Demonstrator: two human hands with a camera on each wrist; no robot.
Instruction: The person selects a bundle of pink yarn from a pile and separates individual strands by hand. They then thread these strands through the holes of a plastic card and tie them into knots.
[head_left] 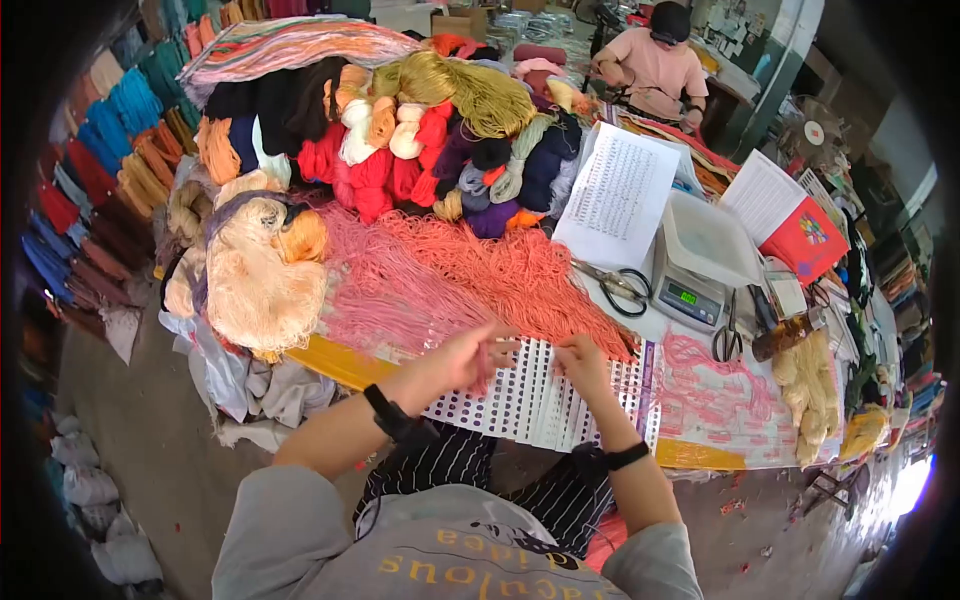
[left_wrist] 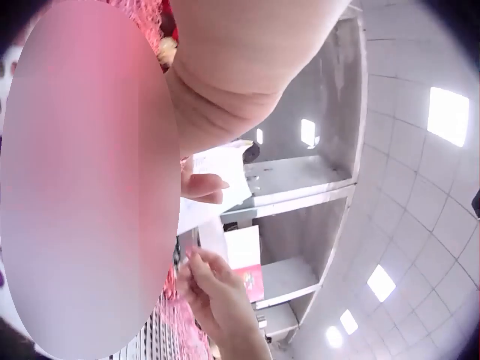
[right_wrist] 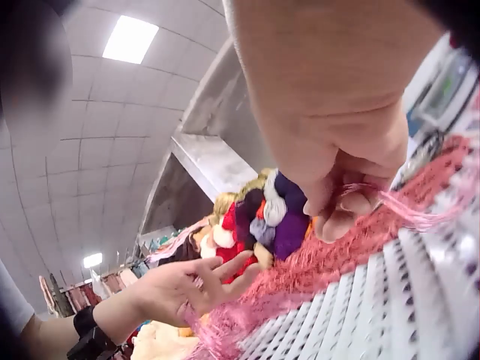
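Observation:
My right hand (head_left: 587, 368) pinches a few strands of pink yarn (right_wrist: 409, 210) between thumb and fingertips, above a white card with rows of holes (head_left: 515, 390). Left of it, my left hand (head_left: 468, 358) is over the card's left part, with its upper fingers stretched toward the right hand. A bunch of pink yarn (right_wrist: 217, 330) hangs from the lower side of this left hand. Behind both hands lie a loose pink yarn heap (head_left: 390, 285) and a coral yarn heap (head_left: 510, 270). A blurred oval covers much of the left wrist view.
Scissors (head_left: 625, 290) and a digital scale (head_left: 690, 295) are right of the coral yarn, by a printed sheet (head_left: 617, 195). Colored skeins (head_left: 380, 150) pile up at the back. A cream yarn bundle (head_left: 265, 280) lies left. Another person (head_left: 660, 65) sits beyond.

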